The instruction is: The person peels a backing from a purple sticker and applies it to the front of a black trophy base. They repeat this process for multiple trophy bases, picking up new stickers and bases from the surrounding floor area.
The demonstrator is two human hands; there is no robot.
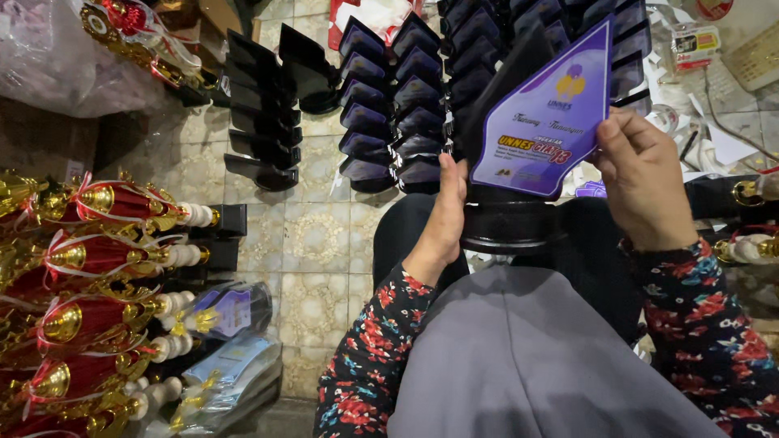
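Your left hand (442,219) lies flat, fingers pressed together, against the left edge of the purple plaque trophy (542,122), at about 9 o'clock of its black round base (507,223). Your right hand (645,182) grips the plaque's right edge at 3 o'clock, thumb in front and fingers curled behind, pinching the panel. The trophy stands upright over your lap, just above the grey cloth (527,357). At 11 o'clock, rows of dark plaques (389,113) lie on the tiled floor (312,235). At 8 o'clock, red and gold trophy cups (89,268) lie stacked on their sides.
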